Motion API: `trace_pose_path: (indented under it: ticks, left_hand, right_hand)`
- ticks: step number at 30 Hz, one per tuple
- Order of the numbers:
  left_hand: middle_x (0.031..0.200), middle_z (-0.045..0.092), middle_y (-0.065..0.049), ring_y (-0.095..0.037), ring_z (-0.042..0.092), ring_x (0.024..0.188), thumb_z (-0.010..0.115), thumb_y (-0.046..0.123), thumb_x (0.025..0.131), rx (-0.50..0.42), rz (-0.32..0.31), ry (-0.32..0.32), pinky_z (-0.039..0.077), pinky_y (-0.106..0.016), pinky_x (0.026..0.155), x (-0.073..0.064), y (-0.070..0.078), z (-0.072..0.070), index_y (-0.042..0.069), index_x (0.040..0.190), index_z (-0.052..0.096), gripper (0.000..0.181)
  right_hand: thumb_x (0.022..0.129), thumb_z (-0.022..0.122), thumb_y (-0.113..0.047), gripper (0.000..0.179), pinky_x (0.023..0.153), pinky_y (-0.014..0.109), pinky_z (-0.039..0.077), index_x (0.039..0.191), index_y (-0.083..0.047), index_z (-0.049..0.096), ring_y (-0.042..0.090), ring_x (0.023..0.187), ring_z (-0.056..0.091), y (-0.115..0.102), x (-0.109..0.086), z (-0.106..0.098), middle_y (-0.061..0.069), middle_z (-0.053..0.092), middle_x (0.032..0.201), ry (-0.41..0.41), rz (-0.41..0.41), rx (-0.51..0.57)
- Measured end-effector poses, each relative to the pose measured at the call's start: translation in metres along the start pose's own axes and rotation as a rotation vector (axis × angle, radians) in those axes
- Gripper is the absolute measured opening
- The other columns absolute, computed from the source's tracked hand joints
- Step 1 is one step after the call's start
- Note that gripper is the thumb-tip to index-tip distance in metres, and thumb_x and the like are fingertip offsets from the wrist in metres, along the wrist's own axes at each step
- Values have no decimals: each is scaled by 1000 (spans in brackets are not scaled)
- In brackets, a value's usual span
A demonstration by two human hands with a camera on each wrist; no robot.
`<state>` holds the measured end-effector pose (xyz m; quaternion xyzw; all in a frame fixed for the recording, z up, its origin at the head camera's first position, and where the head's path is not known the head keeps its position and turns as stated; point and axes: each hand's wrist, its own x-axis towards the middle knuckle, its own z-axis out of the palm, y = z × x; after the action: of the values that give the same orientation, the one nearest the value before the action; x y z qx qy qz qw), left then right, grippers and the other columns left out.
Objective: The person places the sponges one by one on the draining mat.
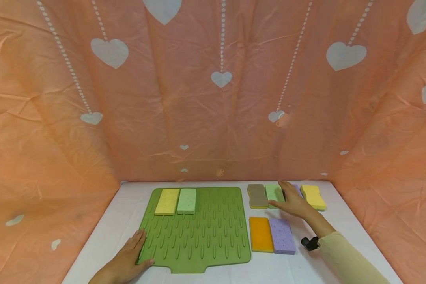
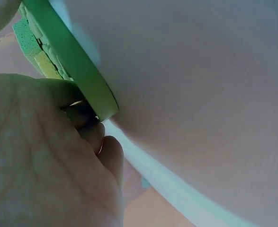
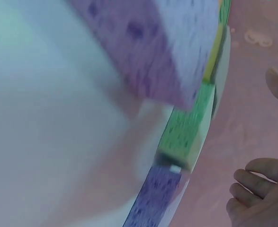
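My left hand (image 1: 129, 252) rests at the front left corner of a green ridged mat (image 1: 213, 228). Its fingers lie along the mat's side edge and its thumb touches the front edge; the left wrist view shows those fingers (image 2: 94, 130) against the rim. Over the back right row, my right hand (image 1: 292, 201) hovers with thumb and fingers spread. Below it are a green sponge (image 1: 274, 191) and a purple sponge (image 1: 298, 190), mostly hidden by the hand. In the right wrist view the hand (image 3: 262, 189) holds nothing.
On the mat's back left lie a yellow sponge (image 1: 167, 202) and a pale green sponge (image 1: 187, 201). A grey-topped sponge (image 1: 257, 195) and a yellow wavy sponge (image 1: 313, 197) flank the back row. Nearer are an orange sponge (image 1: 260, 234) and a speckled purple sponge (image 1: 282, 236). Pink curtains surround the table.
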<state>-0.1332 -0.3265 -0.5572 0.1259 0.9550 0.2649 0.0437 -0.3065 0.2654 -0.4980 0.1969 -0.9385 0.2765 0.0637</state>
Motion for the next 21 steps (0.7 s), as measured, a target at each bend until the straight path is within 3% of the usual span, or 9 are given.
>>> trace_pose_path:
  ticks: [3,7,8,9,13,15,18,20,21]
  left_hand:
    - [168,22,-40,-17,-11,162,72,54,99,-17,9,-3,-18,-1,106,0,-1,1,-20,159,29,104]
    - [169,19,-41,-57,9,159,73,50,99,-40,-3,-30,-20,-4,104,0,6,-4,-21,159,26,104]
    - [169,20,-41,-59,12,157,74,50,99,-26,-1,-27,-19,-2,102,1,7,-4,-21,158,27,104]
    - [168,21,-41,-56,12,159,74,50,99,-16,4,-19,-19,-2,102,0,8,-5,-21,158,29,103]
    - [166,28,-41,-25,-2,164,71,54,100,48,42,43,-19,-2,107,-1,2,1,-20,157,33,101]
    - [167,29,-39,-20,-3,164,71,55,99,52,36,53,-19,-3,108,0,0,3,-19,157,34,101]
    - [167,29,-39,-21,-3,165,72,54,99,56,37,57,-19,-3,109,0,0,4,-19,156,36,100]
    - [168,28,-38,-36,5,165,74,53,98,58,18,36,-15,-7,115,1,3,1,-19,156,36,100]
    - [167,28,-38,-37,6,165,74,52,98,58,18,37,-14,-7,115,0,4,1,-20,156,36,100]
  right_hand:
    - [93,84,-41,101,119,76,28,156,20,35,63,147,33,7,-4,-6,44,35,160,0,19,-20]
    - [92,83,-42,103,120,76,25,157,20,32,63,148,31,18,-9,-14,44,34,161,-3,49,-31]
    - [92,83,-42,104,120,77,25,157,20,31,64,147,30,20,-10,-16,44,33,161,-6,55,-28]
    - [92,83,-43,105,120,77,24,158,20,30,64,147,30,23,-11,-17,44,33,161,-8,62,-28]
    - [92,83,-45,108,120,76,23,158,20,29,64,148,29,34,-15,-24,44,32,161,-13,93,-22]
    - [91,84,-43,108,121,75,24,158,21,29,63,147,30,39,-17,-27,45,33,160,-7,86,-21]
    - [89,87,-40,108,120,75,26,156,23,30,63,146,32,47,-22,-32,46,35,158,-6,67,-37]
    - [88,87,-39,108,119,76,25,155,23,31,64,146,31,51,-25,-35,46,34,158,-9,67,-49]
    - [88,87,-40,109,119,76,24,155,23,30,64,146,30,53,-27,-37,46,33,159,-16,77,-52]
